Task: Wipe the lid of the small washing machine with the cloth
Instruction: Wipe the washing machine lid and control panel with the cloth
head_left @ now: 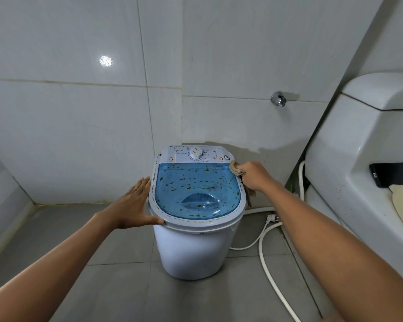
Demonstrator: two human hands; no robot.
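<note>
The small white plastic washing machine (193, 247) stands on the grey tiled floor (98, 275) near the far corner, and its see-through blue plastic lid (196, 191) lies shut on top, speckled all over with little brown and green spots. The left hand (135, 203) is spread flat, its fingers pressed against the left rim of the tub and the thumb hooked under the near edge. The right hand (254, 175) is closed around a soft beige cloth (236, 169), bunched at the far right corner of the lid, with some cloth hanging down the side. The lid looks hard, smooth and probably a bit slippery, so the cloth should glide over it. The machine looks light and might scoot, so holding the rim seems wise. The dip in the lid near the front may trap dirt. There is open room on the left, but the white toilet (358, 159) sits close on the right, and a white hose (272, 275) curls on the floor there.
</note>
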